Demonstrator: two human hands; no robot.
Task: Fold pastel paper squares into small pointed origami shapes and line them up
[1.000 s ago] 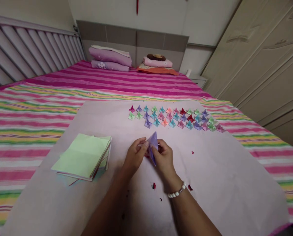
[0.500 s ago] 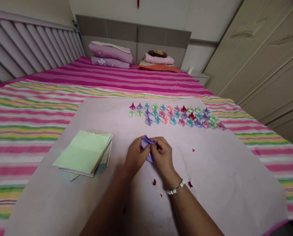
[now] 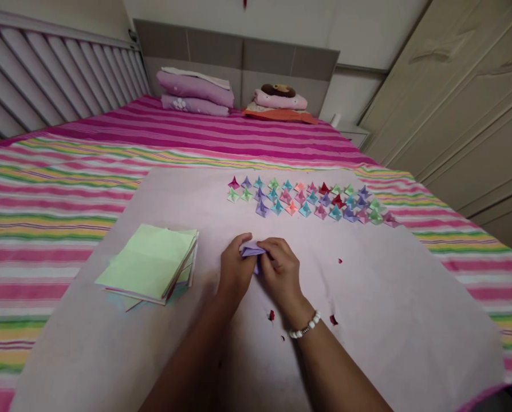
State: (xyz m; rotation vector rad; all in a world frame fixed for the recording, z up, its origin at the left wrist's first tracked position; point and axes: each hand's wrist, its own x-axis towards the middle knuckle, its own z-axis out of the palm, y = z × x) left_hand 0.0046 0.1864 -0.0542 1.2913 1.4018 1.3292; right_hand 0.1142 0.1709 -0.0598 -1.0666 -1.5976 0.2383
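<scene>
A small folded purple origami paper (image 3: pixel 252 250) is held between both hands above the pale sheet (image 3: pixel 367 286). My left hand (image 3: pixel 234 268) grips its left side, fingers curled behind it. With thumb and forefinger, my right hand (image 3: pixel 282 266) pinches its right end; a white bead bracelet (image 3: pixel 306 326) circles that wrist. Part of the paper is hidden by the fingers. Beyond the hands, rows of small folded paper pieces (image 3: pixel 304 209) in several colours stand on the sheet. Left of my left hand lies a stack of square paper (image 3: pixel 146 260), pale green on top.
Small dark red scraps (image 3: pixel 272 316) lie near my right forearm. Underneath the sheet is a striped bedspread (image 3: pixel 32 240). Folded purple bedding (image 3: pixel 196 94) and a pink bundle (image 3: pixel 280 100) sit by the headboard (image 3: pixel 213 48). A slatted rail (image 3: pixel 50 74) runs along the left, a wardrobe (image 3: pixel 466 114) along the right.
The purple paper has been turned, now lying more level with a folded edge facing me. My left fingers have shifted on it. The view has moved slightly.
</scene>
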